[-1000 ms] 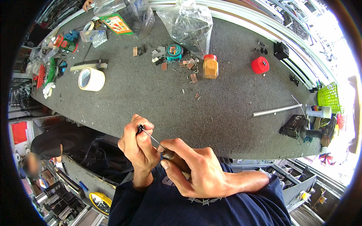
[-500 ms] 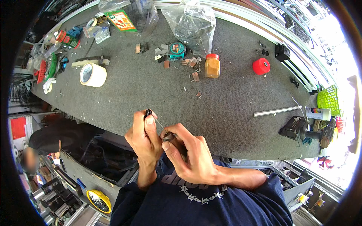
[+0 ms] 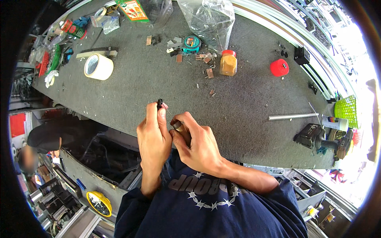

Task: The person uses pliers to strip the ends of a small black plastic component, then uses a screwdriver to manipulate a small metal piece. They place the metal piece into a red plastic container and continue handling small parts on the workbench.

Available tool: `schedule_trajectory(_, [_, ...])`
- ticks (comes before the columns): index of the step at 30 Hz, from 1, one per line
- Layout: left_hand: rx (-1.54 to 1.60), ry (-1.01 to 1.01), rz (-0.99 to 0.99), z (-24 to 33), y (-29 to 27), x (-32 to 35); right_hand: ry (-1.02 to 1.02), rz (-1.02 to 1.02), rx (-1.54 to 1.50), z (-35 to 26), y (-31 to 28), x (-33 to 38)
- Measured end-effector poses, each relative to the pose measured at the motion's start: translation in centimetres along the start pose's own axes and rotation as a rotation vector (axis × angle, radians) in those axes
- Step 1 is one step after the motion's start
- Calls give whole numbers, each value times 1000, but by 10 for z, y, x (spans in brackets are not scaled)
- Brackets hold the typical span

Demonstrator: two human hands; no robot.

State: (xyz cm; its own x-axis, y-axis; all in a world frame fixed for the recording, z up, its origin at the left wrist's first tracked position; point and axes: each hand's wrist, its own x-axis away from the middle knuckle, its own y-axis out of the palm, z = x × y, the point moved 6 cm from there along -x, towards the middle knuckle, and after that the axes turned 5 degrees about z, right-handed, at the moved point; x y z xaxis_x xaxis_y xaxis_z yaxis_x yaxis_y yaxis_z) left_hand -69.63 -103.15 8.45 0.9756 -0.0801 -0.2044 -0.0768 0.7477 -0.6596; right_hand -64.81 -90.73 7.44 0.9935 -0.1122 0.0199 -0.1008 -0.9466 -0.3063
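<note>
Two things are held — black piece point(image 3: 160, 103) pinched by left fingers point(image 3: 152, 114), brown handle point(image 3: 183, 132) inside curled right fingers point(image 3: 188, 119).

A broad desk point(image 3: 246, 99) with a dark grey, carpet-like surface is stretching across the middle of the frame. Long white straight-edged profiles point(image 3: 270, 18) are running along its far edge, from the top centre down toward the right. Beyond them, in the upper right, thin grey and silvery lengths point(image 3: 313, 20) are crowding together. Strong white glare point(image 3: 367, 51) is flooding the right side. At the left edge, a flat bright-red panel point(image 3: 17, 125) is standing out below dim, cluttered dark-grey shelving point(image 3: 22, 89). In the lower left, a grey box-like unit point(image 3: 91, 170) is showing a worn edge; in the lower right, a grey open-topped compartment point(image 3: 311, 190) is sitting below the desk.
</note>
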Motion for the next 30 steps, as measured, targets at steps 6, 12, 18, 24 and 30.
schedule_trajectory(6, [34, 56, 13, 1, 1, -1, -82, -56, 189, -2, -1, -2])
schedule_trajectory(12, [62, 50, -56, -6, 2, 3, -98, -98, 285, -9, -9, -2])
schedule_trajectory(18, [684, -16, -69, -20, 15, -1, -300, 84, 447, -30, -19, -1])
schedule_trajectory(24, [889, 18, -45, -18, 23, 0, -408, 160, 654, -34, -22, 3])
schedule_trajectory(30, [1005, -78, -78, -21, 22, 1, -382, 130, 537, -38, -29, 7])
